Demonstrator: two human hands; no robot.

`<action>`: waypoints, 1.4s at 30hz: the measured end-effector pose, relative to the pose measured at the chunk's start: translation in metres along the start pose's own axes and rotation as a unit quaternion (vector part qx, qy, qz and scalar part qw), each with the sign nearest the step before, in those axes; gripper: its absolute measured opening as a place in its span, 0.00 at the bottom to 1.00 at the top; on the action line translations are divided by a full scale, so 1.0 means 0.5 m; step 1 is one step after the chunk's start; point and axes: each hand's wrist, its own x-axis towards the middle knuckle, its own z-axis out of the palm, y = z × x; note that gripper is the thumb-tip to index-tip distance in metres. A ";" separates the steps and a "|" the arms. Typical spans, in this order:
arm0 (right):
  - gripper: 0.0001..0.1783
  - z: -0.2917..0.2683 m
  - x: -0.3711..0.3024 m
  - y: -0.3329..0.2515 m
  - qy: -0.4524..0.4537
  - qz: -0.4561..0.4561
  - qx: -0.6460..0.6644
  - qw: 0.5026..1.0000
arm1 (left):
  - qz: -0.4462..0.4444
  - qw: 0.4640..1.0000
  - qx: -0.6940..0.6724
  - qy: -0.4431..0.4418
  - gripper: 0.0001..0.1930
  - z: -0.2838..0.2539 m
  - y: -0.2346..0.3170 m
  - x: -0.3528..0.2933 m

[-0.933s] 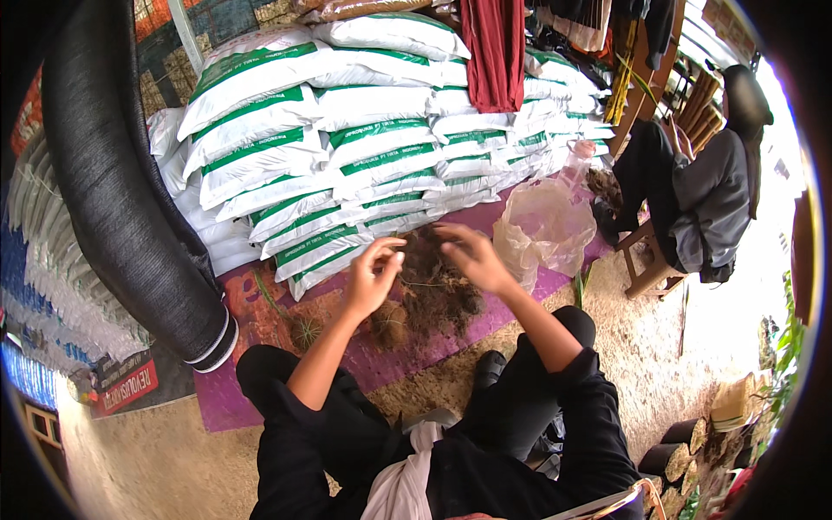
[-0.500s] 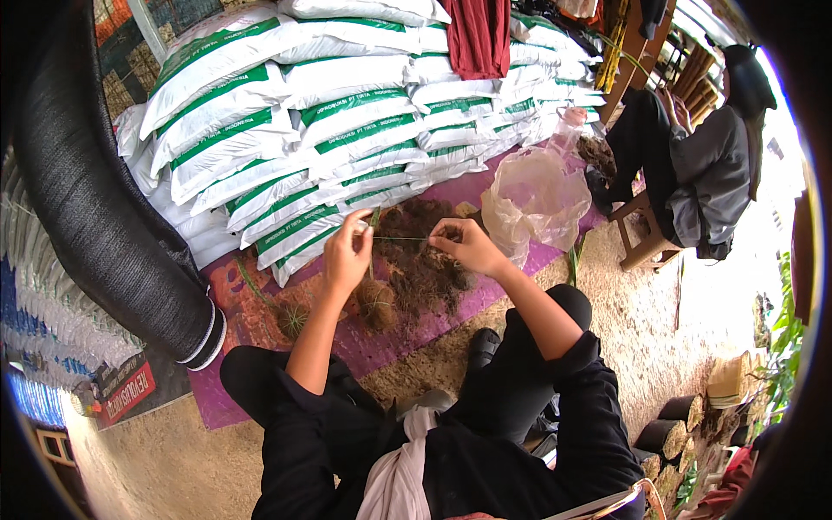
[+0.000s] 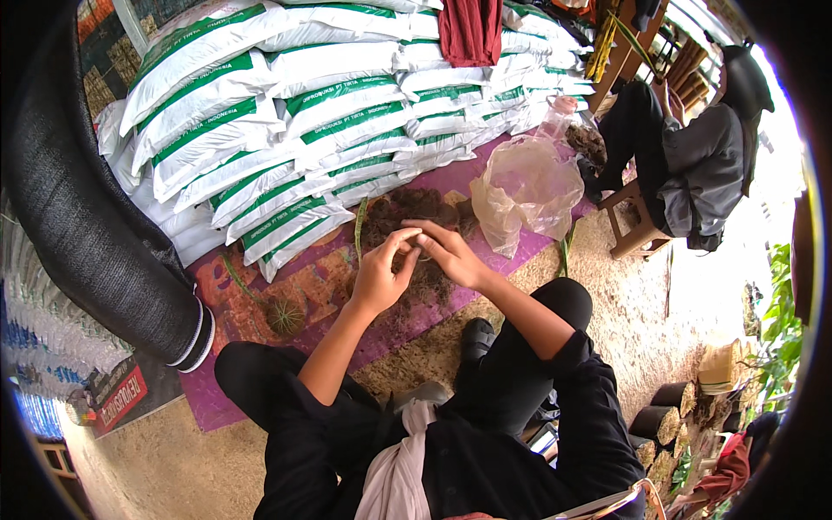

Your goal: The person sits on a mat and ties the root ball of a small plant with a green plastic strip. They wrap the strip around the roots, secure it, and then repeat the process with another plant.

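Note:
My left hand point(image 3: 380, 276) and my right hand point(image 3: 457, 258) meet in front of me over the mat. Their fingertips are pressed together, and what lies between them is too small to see. Under and behind them spreads a heap of dark brown fibre point(image 3: 429, 204). A long green leaf point(image 3: 360, 227) stands up just beyond my left hand. Left of that hand, a round fibre ball with thin green blades point(image 3: 285, 317) rests on the purple mat point(image 3: 208, 394).
White sacks with green bands point(image 3: 347, 121) are stacked behind the mat. A clear plastic bag point(image 3: 529, 191) lies right of the fibre. A large black roll point(image 3: 95, 199) leans at left. Another person point(image 3: 706, 165) sits at right on a stool point(image 3: 637, 227), holding a leaf.
My hands have come together from apart. The thin green strand stretched between them no longer shows. A second fibre ball near my left hand is now out of sight.

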 end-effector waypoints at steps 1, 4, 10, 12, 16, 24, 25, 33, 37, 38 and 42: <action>0.18 0.008 0.003 0.007 -0.021 0.041 0.024 0.999 | 0.015 1.000 -0.009 0.021 0.15 0.000 -0.001 0.003; 0.16 0.004 0.013 0.000 -0.065 0.141 0.069 0.986 | -0.010 0.999 0.001 0.038 0.15 -0.016 -0.032 0.002; 0.11 0.001 0.021 0.035 -0.037 0.093 0.005 0.995 | -0.062 0.995 -0.031 0.074 0.13 -0.022 -0.075 -0.011; 0.11 0.000 0.019 0.049 -0.039 0.103 -0.009 0.994 | -0.075 0.993 -0.044 0.077 0.13 -0.020 -0.094 -0.015; 0.10 -0.007 0.016 0.047 -0.013 0.184 0.007 0.983 | -0.173 0.976 -0.098 0.093 0.13 -0.015 -0.186 -0.041; 0.08 -0.026 0.013 0.031 0.022 0.259 0.166 0.951 | -0.605 0.786 0.099 -0.079 0.35 -0.010 -0.436 -0.284; 0.08 -0.022 0.016 0.026 0.020 0.261 0.167 0.951 | -0.636 0.765 0.083 -0.060 0.38 -0.001 -0.468 -0.334; 0.07 -0.036 -0.009 0.014 0.013 0.228 0.086 0.970 | -0.699 0.710 -0.019 -0.087 0.51 0.053 -0.448 -0.316; 0.07 -0.038 -0.010 0.010 0.002 0.207 0.073 0.976 | -0.712 0.698 0.020 -0.074 0.51 0.089 -0.486 -0.340; 0.07 -0.039 -0.010 0.005 0.003 0.209 0.073 0.975 | -0.721 0.688 0.042 -0.066 0.52 0.097 -0.496 -0.340; 0.07 -0.050 -0.017 -0.008 0.007 0.229 0.080 0.970 | -0.711 0.701 0.004 -0.052 0.54 0.116 -0.476 -0.305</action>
